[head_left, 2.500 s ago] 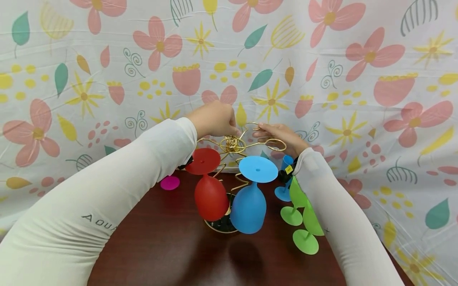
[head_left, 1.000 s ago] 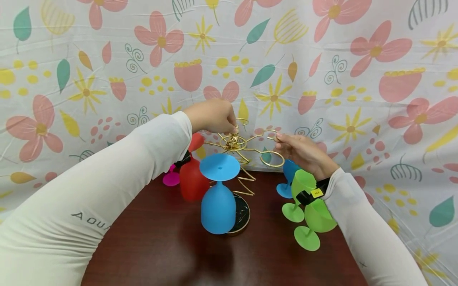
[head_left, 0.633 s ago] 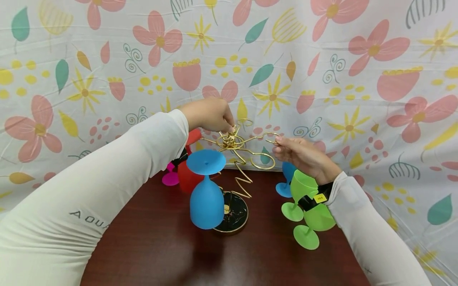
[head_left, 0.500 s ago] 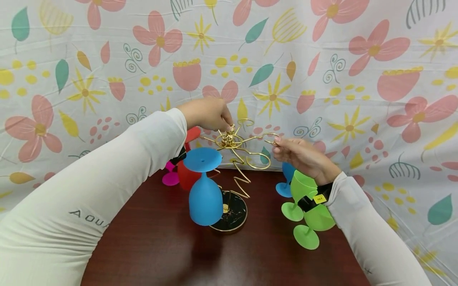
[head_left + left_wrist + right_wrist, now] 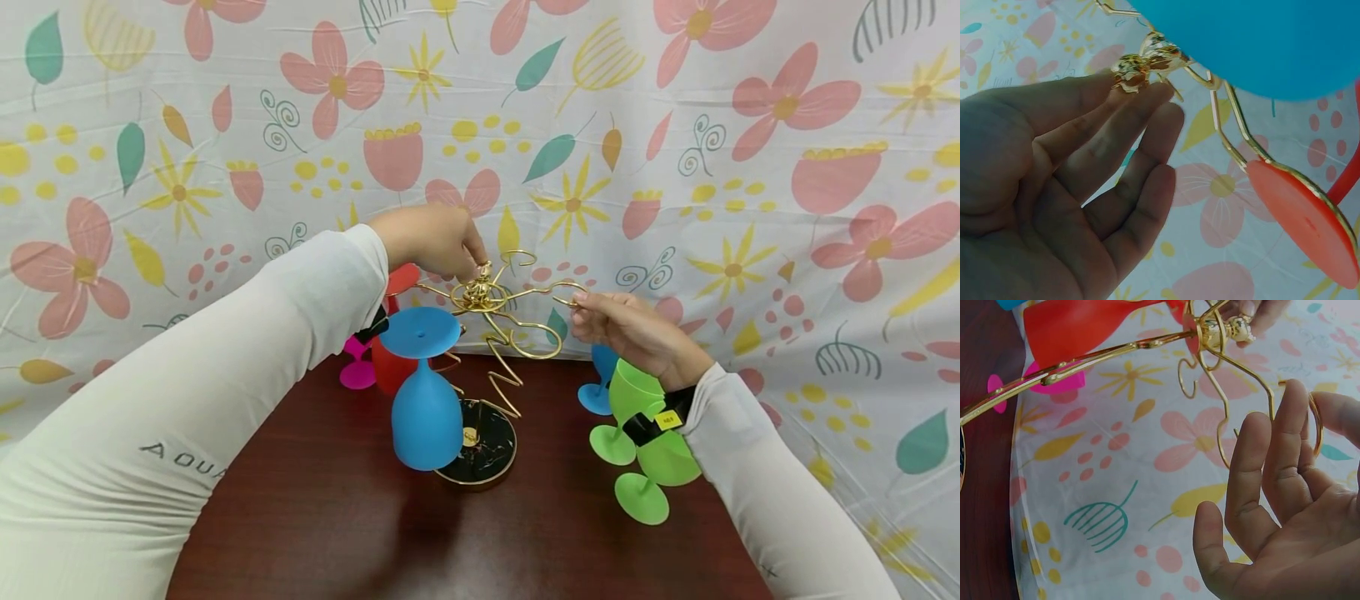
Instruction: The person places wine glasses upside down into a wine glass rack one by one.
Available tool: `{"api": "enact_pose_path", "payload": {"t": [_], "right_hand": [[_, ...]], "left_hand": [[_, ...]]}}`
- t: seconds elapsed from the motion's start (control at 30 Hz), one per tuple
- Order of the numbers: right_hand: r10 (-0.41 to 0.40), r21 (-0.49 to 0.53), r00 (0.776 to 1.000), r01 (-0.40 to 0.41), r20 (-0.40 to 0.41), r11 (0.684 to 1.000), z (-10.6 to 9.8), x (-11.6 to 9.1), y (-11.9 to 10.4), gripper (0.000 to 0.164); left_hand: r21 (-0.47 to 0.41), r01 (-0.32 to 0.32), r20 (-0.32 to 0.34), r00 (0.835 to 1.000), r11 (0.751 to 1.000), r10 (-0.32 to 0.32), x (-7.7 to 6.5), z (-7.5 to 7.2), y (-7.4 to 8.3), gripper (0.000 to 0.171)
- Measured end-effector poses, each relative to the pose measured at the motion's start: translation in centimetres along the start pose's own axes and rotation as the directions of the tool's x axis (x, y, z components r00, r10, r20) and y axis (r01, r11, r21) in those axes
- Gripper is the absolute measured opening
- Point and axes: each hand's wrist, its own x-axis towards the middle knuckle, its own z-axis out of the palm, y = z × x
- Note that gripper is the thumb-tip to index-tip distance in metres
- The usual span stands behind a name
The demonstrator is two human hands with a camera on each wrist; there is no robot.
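Head view shows your left hand [image 5: 435, 242] over the middle of 1 gold wire rack [image 5: 480, 298], and your right hand [image 5: 633, 332] at the right side of it. Your left hand pinches 1 gold knob [image 5: 1130, 74] on the top of the rack. Your right hand pinches 1 gold loop [image 5: 1318, 425] of the rack between thumb and fingers. At the back and the right of the rack you can count 3 loops, with the pinched loop included.

On the left part of the rack hang 2 goblets, upside down: 1 hanging blue goblet [image 5: 427, 417] in front, and 1 red goblet [image 5: 392, 367] partly hidden behind it. Left wrist view shows the wire along the edge of the red foot.

The rack stands on 1 round black base [image 5: 491, 450] with gold rim, upon 1 dark brown table [image 5: 525, 533]. Around it stand 4 more goblets: 1 magenta goblet [image 5: 357, 375] at the left, then 1 standing blue goblet [image 5: 595, 400] and 2 green goblets [image 5: 633, 387] at the right. Your black wrist strap [image 5: 682, 400] is in front of the green goblets and covers some part. Behind all hangs 1 flowered cloth [image 5: 480, 100].
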Motion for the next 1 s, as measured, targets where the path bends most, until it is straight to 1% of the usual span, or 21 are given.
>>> {"api": "enact_pose_path", "payload": {"t": [0.07,0.2,0.27,0.4,0.5,0.6,0.73,0.83,0.97,1.0], "right_hand": [[0.013,-0.006,1.0,-0.013,-0.017,1.0,0.0,0.2,-0.1,0.026],[0.026,-0.035,0.999,-0.027,-0.045,0.999,0.0,0.6,-0.3,0.044],[0.018,-0.031,0.998,-0.02,-0.055,0.999,-0.2,0.8,-0.4,0.049],[0.001,-0.018,0.998,-0.002,-0.06,1.0,-0.4,0.9,-0.4,0.044],[-0.007,-0.036,0.998,0.005,-0.064,0.999,-0.5,0.9,-0.3,0.043],[-0.01,-0.047,0.997,0.006,-0.071,0.999,-0.4,0.9,-0.3,0.047],[-0.017,-0.081,0.996,0.009,-0.093,0.997,-0.2,0.7,-0.3,0.049],[-0.025,-0.102,0.996,0.016,-0.088,0.995,0.0,0.6,-0.4,0.05],[-0.026,-0.088,0.998,0.02,-0.064,0.996,0.2,0.5,-0.4,0.053],[-0.023,-0.07,0.998,0.018,-0.066,0.997,0.2,0.5,-0.4,0.054]], "left_hand": [[0.008,0.003,0.024,1.0,1.0,-0.003,-0.2,-0.1,0.2,0.04],[0.036,-0.004,0.045,0.999,0.999,0.002,-0.6,-0.5,0.7,0.038],[0.051,-0.011,0.05,0.999,0.999,0.008,-0.6,-0.7,0.9,0.036],[0.087,-0.002,0.059,0.998,0.996,-0.003,-0.3,-0.9,1.2,0.029],[0.116,0.015,0.045,0.999,0.993,-0.02,0.0,-0.9,1.4,0.022],[0.131,0.031,0.014,0.999,0.991,-0.033,0.2,-0.8,1.6,0.021],[0.119,0.053,-0.026,0.998,0.991,-0.05,0.4,-0.4,1.7,0.02],[0.098,0.064,-0.052,0.997,0.993,-0.059,0.5,-0.2,1.6,0.016],[0.072,0.072,-0.071,0.995,0.995,-0.067,0.5,-0.1,1.6,0.014],[0.068,0.073,-0.071,0.995,0.995,-0.068,0.5,-0.1,1.6,0.015]]}}
